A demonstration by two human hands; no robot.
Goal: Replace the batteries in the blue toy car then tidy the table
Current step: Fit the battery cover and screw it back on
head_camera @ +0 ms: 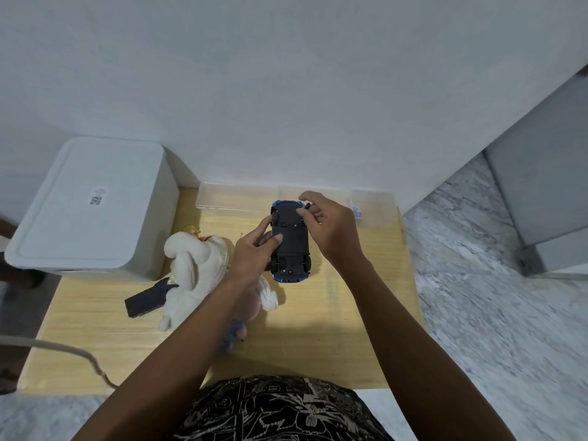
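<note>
The blue toy car (291, 246) is upside down above the wooden table (350, 313), its black underside facing up. My left hand (253, 251) grips the car's left side, thumb laid across the underside. My right hand (331, 226) holds the car's far right side, fingers curled over the chassis near a front wheel. A black remote control (144, 302) lies on the table at the left. No loose batteries can be made out.
A white plush toy (194, 265) lies left of the car, partly under my left arm. Clear plastic boxes (235, 200) line the table's far edge by the wall. A white lidded bin (92, 205) stands at the left. A grey cable (63, 348) crosses the near left corner.
</note>
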